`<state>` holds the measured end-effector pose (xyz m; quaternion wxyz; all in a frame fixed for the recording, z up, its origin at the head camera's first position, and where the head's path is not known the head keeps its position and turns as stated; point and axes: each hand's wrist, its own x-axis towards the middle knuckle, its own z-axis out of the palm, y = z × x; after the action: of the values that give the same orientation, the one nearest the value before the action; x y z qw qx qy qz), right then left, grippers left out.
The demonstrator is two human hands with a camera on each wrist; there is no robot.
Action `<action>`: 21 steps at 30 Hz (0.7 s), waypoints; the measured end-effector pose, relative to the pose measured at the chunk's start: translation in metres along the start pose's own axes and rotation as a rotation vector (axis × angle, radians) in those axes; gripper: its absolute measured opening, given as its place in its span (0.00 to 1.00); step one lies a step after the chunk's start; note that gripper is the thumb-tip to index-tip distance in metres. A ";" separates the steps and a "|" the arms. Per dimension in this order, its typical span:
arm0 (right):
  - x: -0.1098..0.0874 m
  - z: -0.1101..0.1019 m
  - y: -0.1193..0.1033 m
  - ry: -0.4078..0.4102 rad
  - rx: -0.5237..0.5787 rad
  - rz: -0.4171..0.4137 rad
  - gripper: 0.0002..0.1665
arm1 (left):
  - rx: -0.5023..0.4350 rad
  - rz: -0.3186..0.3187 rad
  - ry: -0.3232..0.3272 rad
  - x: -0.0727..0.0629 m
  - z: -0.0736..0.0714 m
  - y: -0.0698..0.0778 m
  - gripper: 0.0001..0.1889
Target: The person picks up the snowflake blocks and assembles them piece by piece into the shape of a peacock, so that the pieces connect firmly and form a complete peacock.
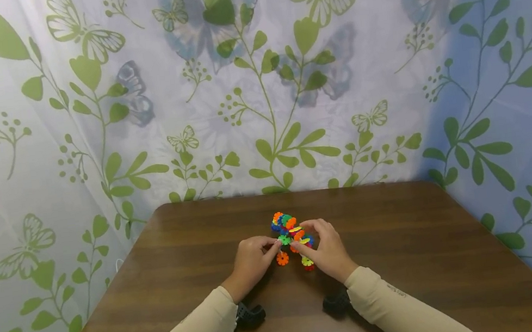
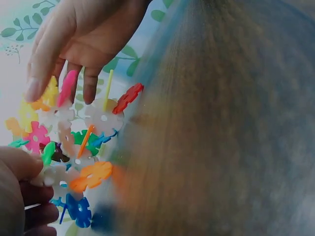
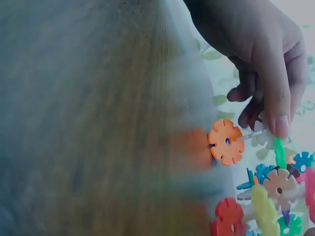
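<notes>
Colourful interlocking snowflake discs are joined into one built figure [image 1: 283, 222] between the two hands, close over the table. My left hand [image 1: 254, 256] pinches a white disc [image 2: 58, 178] with a green disc [image 1: 284, 239] slotted into it, between thumb and forefinger. Just below hangs an orange disc [image 1: 282, 259], joined on by a clear piece in the right wrist view. On the figure's other side, my right hand [image 1: 328, 249] holds it, thumb at the near side by a yellow disc [image 2: 50, 92] and fingers reaching behind. A red disc [image 2: 129, 98] sticks out low near that hand.
Brown wooden table [image 1: 180, 230] spreads on all sides of the hands. A hanging cloth [image 1: 259, 106] printed with leaves and butterflies stands behind it. Dark perforated things [image 1: 251, 315] show under both forearms near the wrists.
</notes>
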<state>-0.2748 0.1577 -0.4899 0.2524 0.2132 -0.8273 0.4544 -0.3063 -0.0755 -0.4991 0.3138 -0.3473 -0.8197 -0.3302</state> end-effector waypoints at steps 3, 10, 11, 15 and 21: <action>0.002 -0.002 0.002 0.013 -0.011 0.013 0.25 | -0.035 0.026 -0.034 0.001 0.000 -0.001 0.05; 0.007 -0.017 0.013 -0.058 0.017 0.043 0.25 | -0.103 0.041 -0.013 0.000 0.000 -0.003 0.08; 0.008 -0.019 0.015 -0.071 0.027 0.048 0.26 | -0.097 0.021 0.024 0.001 -0.001 -0.004 0.08; 0.012 -0.027 0.020 -0.121 0.069 0.093 0.27 | -0.094 -0.141 0.124 0.003 -0.002 -0.009 0.10; 0.015 -0.033 0.024 -0.192 0.070 0.110 0.27 | -0.240 -0.384 -0.038 0.001 -0.003 -0.014 0.23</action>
<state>-0.2931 0.1956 -0.4809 0.1389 0.2186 -0.8419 0.4734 -0.3167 -0.0848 -0.5010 0.1864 -0.2258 -0.8313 -0.4724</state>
